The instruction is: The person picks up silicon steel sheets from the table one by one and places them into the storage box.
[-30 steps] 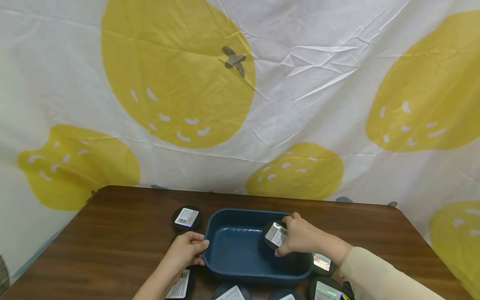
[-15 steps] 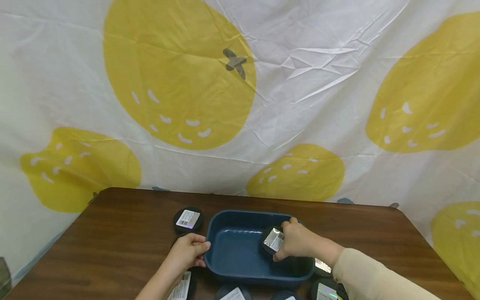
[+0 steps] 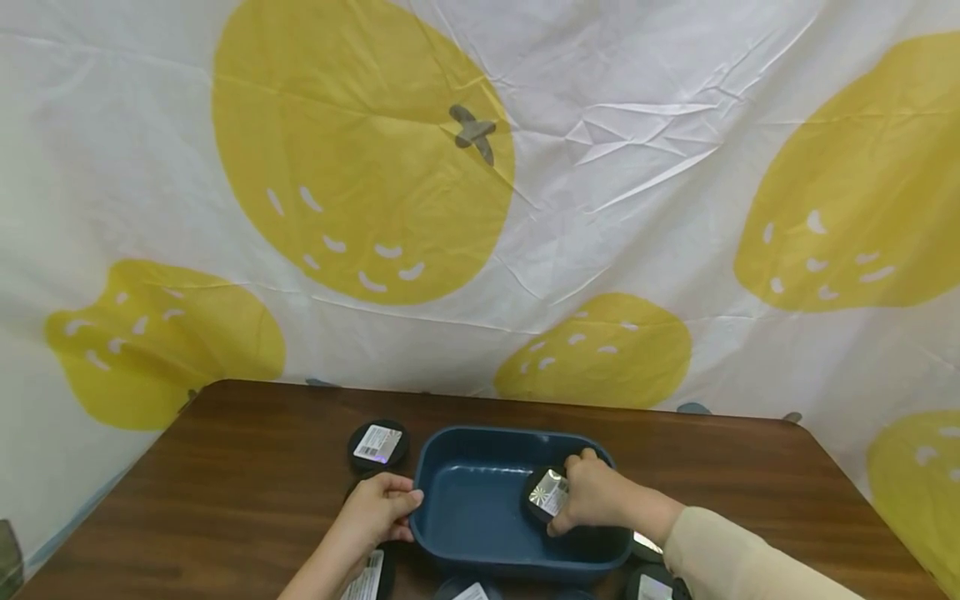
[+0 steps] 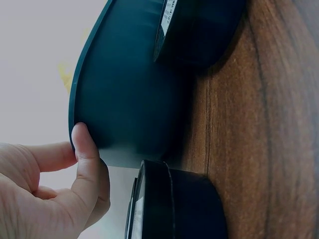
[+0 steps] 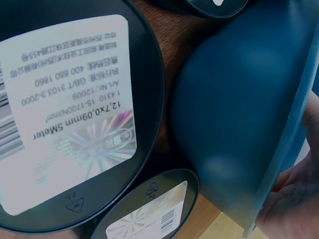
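A dark blue rectangular basin [image 3: 476,508] sits on the table. At its left end my left hand [image 3: 371,508] pinches the rim; the left wrist view shows the fingertips of this hand [image 4: 60,186] on the basin's edge [image 4: 119,79]. My right hand [image 3: 603,493] reaches over the right side and grips a round flat black case [image 3: 547,493] with a shiny silver-white label. That case is inside the basin, tilted, label up. In the right wrist view the basin's wall hides the case, and only part of the right hand [image 5: 294,199] shows.
Similar round black cases surround the basin: one at the back left [image 3: 378,446], a large labelled one near the right wrist [image 5: 75,184], and several along the front. The brown wooden table [image 3: 247,467] ends at a white curtain [image 3: 420,350] with yellow fruit prints.
My right hand has lowered the black case a little deeper into the basin and slightly left. The left hand keeps its pinch on the rim. The head view has shifted slightly.
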{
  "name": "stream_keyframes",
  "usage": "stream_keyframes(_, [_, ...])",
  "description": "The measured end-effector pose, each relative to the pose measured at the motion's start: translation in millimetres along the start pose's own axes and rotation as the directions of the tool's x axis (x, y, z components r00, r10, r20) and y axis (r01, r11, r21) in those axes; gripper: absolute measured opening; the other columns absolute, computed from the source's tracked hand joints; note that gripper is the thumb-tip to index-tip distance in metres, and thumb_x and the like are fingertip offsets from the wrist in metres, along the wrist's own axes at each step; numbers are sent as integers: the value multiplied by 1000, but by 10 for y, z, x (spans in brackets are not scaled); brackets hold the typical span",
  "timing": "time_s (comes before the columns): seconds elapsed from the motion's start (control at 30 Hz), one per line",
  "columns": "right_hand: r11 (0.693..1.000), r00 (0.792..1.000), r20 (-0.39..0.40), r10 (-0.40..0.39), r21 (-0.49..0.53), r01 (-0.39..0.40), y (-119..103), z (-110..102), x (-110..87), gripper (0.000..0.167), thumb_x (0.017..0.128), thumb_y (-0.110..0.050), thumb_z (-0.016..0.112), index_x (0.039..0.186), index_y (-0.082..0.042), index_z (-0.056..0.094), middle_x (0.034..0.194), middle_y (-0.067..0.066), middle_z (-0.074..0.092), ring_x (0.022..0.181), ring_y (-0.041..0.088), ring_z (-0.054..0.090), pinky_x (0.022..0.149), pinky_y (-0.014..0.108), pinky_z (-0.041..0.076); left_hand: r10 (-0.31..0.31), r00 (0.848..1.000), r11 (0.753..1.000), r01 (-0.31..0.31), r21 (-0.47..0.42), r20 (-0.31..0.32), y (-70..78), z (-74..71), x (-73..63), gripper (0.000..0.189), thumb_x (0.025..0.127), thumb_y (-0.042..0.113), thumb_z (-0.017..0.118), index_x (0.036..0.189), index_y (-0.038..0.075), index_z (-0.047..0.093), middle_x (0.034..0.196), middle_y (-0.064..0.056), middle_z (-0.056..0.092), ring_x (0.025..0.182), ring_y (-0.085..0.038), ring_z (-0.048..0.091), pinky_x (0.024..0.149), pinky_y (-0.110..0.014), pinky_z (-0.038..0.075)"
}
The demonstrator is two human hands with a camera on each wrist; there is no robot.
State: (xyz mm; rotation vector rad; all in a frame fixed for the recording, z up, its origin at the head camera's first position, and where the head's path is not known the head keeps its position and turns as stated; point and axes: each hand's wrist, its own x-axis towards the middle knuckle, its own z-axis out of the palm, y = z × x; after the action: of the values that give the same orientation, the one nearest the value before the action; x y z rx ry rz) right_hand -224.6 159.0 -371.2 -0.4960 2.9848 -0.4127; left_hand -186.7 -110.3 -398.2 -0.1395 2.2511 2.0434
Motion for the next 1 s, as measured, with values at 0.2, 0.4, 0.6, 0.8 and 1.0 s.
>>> stream_keyframes(0.2, [1000, 1000, 1, -13, 14, 13, 9, 43, 4, 63, 45, -33, 88, 86, 5, 58, 75, 9, 48, 69, 20, 46, 56, 34, 47, -3, 1000, 1000, 4, -9, 16, -3, -6, -14, 24, 87, -3, 57, 103, -18, 48, 77, -11, 57, 51, -12, 52, 49, -25, 50])
stream_keyframes(0.4, [1000, 1000, 0, -20, 7, 20, 9, 47, 22, 61, 45, -33, 87, 85, 4, 58, 73, 8, 49, 68, 20, 46, 56, 34, 46, 6, 1000, 1000, -6, -11, 21, -3, -9, -5, 24, 87, -2, 57, 102, -18, 49, 76, -10, 57, 51, -12, 52, 49, -26, 50])
stream_keyframes(0.6, [999, 999, -19, -40, -6, 40, 26, 63, 22, 60, 45, -32, 87, 83, 4, 58, 73, 8, 48, 68, 20, 45, 55, 34, 45, 13, 1000, 1000, -12, -6, 21, -3, -8, 6, 25, 87, -3, 57, 103, -19, 48, 77, -12, 58, 52, -13, 53, 50, -27, 51])
stream_keyframes(0.8, [999, 998, -25, -50, -8, 50, 31, 88, 13, 61, 45, -31, 88, 84, 6, 57, 74, 10, 47, 66, 21, 46, 55, 34, 45, 12, 1000, 1000, -12, -2, 27, -8, -13, 2, 26, 87, -2, 57, 104, -20, 48, 74, -10, 57, 51, -13, 52, 49, -26, 51])
stream_keyframes(1.0, [1000, 1000, 6, -23, -3, 23, 9, 91, 16, 66, 46, -31, 89, 88, 9, 58, 77, 11, 46, 67, 20, 47, 56, 33, 46, 2, 1000, 1000, -2, -11, 30, -29, -20, 19, 27, 88, -1, 57, 105, -19, 48, 78, -11, 58, 51, -13, 53, 50, -26, 51])
